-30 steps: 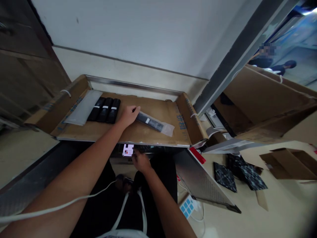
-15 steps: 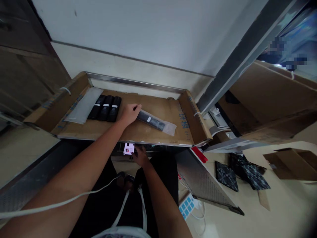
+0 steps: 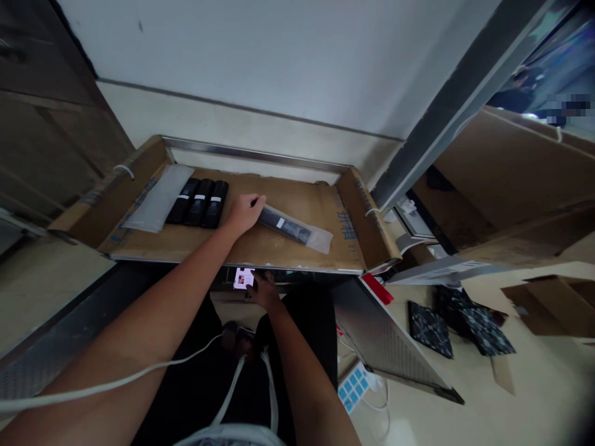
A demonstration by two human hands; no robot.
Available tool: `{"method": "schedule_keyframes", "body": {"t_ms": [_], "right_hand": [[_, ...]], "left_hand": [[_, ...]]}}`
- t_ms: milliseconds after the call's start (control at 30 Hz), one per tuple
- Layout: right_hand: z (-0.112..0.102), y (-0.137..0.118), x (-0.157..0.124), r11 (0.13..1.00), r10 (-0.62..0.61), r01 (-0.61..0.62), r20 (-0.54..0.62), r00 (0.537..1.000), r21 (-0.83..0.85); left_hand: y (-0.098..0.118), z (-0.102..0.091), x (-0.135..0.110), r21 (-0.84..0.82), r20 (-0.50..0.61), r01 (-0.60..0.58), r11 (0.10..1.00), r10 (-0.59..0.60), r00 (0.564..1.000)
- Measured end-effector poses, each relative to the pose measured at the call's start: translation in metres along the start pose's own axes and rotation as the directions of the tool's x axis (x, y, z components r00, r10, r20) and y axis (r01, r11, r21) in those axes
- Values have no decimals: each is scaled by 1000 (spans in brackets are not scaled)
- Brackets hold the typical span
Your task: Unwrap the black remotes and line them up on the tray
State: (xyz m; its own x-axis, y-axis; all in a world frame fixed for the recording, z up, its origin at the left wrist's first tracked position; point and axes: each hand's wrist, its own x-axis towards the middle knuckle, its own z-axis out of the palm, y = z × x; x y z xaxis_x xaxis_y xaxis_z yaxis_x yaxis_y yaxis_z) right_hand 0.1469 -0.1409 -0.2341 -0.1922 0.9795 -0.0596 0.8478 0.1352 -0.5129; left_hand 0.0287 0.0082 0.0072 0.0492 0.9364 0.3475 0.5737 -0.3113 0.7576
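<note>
Pinching the 10 o'clock end of the bagged remote (image 3: 292,228), the left grip (image 3: 244,212) was clamped on it. Its long axis ran 10-to-4 o'clock, flat on the cardboard tray (image 3: 288,251). Right grip (image 3: 266,290) clasped a phone (image 3: 243,278) at the tray's 6 o'clock.

Bare cardboard (image 3: 300,197) beyond bagged remote (image 3: 287,227)

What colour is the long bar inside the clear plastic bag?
Black, with a small white label; the bar shows best in the head view.
</note>
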Motion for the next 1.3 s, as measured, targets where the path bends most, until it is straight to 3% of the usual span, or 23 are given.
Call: {"method": "schedule_keyframes", "body": {"t_ms": [233, 600, 967, 1067, 1167, 1233, 1300], "right_hand": [[-7, -1, 5, 997, 45, -51, 94, 995, 58], [-10, -3, 8, 991, 82, -95, 133, 988, 96], [-30, -28, 47, 982, 180, -190, 281, 943, 8], [-32, -30, 43, 975, 218, -221, 210, 953, -11], [-40, -38, 19, 964, 265, -265, 11, 964, 6], [-56, -50, -8, 984, 162, -146, -156, 975, 104], [-85, -66, -38, 977, 24, 60, -388, 921, 203]], "left_hand": [[-3, 1, 0, -6, -10, -4, 1000, 4, 1000], [-1, 0, 0, -13, 1, -2, 1000, 2, 1000], [-1, 1, 1, -15, 7, 15, 1000, -15, 1000], [-1, 0, 0, -23, 6, 19, 1000, -19, 1000], [-3, 0, 1, -32, -5, 1, 999, -1, 1000], [-4, 1, 1, -33, -14, -4, 999, 4, 1000], [-5, 1, 1, -36, -21, 0, 999, -1, 1000]]}}
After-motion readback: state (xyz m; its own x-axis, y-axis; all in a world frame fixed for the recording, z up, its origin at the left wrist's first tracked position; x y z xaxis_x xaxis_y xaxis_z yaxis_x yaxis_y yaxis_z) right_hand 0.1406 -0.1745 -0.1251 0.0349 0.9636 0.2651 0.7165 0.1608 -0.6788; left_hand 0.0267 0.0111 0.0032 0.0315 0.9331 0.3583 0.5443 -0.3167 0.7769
